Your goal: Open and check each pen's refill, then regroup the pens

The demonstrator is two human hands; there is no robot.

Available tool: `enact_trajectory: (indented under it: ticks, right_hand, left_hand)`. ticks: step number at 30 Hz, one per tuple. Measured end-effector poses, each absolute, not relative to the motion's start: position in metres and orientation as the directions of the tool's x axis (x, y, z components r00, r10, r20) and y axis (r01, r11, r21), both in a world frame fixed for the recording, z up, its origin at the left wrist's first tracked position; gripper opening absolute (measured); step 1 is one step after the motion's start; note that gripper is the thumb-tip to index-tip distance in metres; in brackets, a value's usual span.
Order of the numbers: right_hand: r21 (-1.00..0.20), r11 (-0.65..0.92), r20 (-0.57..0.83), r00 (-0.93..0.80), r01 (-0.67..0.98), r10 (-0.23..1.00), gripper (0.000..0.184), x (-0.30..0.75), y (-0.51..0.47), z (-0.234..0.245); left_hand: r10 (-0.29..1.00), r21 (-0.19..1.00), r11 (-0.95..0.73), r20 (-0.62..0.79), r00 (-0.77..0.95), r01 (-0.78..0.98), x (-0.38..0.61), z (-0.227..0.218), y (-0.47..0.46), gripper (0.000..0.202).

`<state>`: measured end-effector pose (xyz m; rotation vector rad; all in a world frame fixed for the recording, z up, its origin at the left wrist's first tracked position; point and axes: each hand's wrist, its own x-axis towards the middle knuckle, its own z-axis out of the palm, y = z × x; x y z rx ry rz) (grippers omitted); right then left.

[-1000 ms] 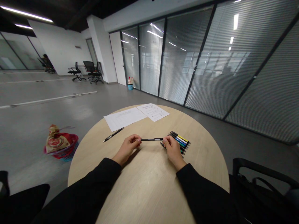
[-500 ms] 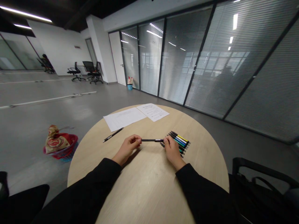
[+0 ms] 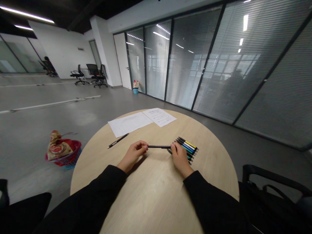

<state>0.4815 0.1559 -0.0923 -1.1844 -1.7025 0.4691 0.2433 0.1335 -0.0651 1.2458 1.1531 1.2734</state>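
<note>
A slim black pen point(image 3: 158, 147) stretches level between my two hands above the round wooden table point(image 3: 151, 201). My left hand point(image 3: 133, 155) pinches its left end, and my right hand point(image 3: 180, 158) grips the right end. Beside and partly behind my right hand lies a row of several pens point(image 3: 188, 146), with yellow, white, blue and green barrels among them; my hand hides some of these. To the left of my left hand, another black pen point(image 3: 118, 141) lies slanted on the tabletop.
Two printed paper sheets point(image 3: 131, 123) lie at the table's far side. A red and blue basket point(image 3: 69, 159) holding a paper bag stands on the floor at left. Black chairs flank the table, the right one point(image 3: 273, 177) close to its edge.
Both hands stay in place. The pen between them has turned slightly about its length, so its clip and pale marking look different.
</note>
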Motion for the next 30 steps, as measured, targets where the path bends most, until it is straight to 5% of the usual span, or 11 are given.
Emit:
enact_trajectory:
  ticks: [17,30]
  right_hand:
    - [-0.726,0.466,0.523,-0.034,0.506,0.852,0.04,0.4813,0.1563,-0.0914]
    - [-0.855,0.421,0.419,-0.077,0.302,0.905,0.028,0.4789,0.1545,-0.0923]
  left_hand:
    - [0.997,0.997,-0.073,0.073,0.01,-0.035,0.2428,-0.0671,0.1344,0.031]
    - [0.998,0.998,-0.067,0.067,-0.018,-0.004,0.2454,-0.0604,0.1315,0.034]
